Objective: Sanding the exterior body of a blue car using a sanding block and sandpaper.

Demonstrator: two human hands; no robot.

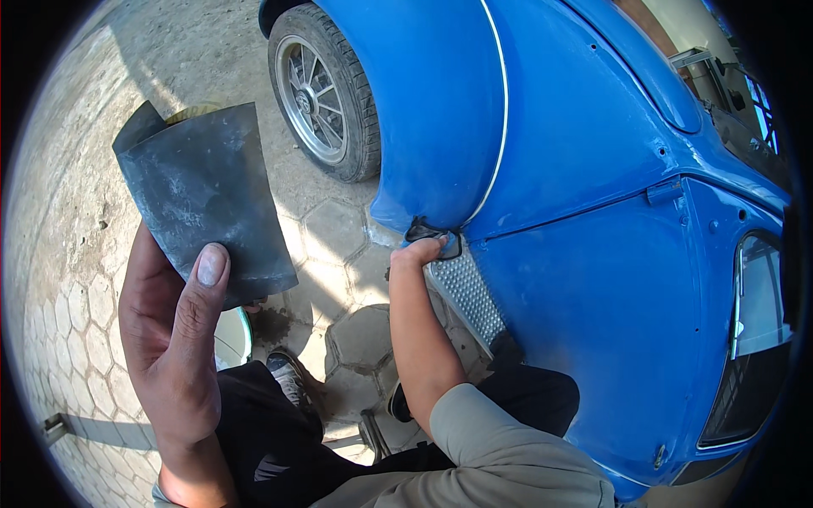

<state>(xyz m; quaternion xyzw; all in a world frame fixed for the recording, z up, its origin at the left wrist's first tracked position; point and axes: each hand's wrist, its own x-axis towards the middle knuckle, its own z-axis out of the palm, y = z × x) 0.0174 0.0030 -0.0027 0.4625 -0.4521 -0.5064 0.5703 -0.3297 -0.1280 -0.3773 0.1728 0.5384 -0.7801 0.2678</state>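
Observation:
My left hand [182,339] holds up a folded sheet of dark grey sandpaper [203,190], thumb on its front and the other fingers behind it. Pale dusty smears mark its face. Reaching forward, my right hand [419,251] grips a crumpled black piece of soft material [440,234], perhaps a rag. It lies against the lower edge of the blue car body [576,279], where the fender meets the running board [472,292]. The right fingers are partly hidden by the dark material.
A front wheel [313,97] with a silver rim stands ahead. Behind my left hand a bucket [235,339] with a green rim partly shows. Stone pavers [339,233] cover the ground around my feet, and the car door [610,288] rises at the right.

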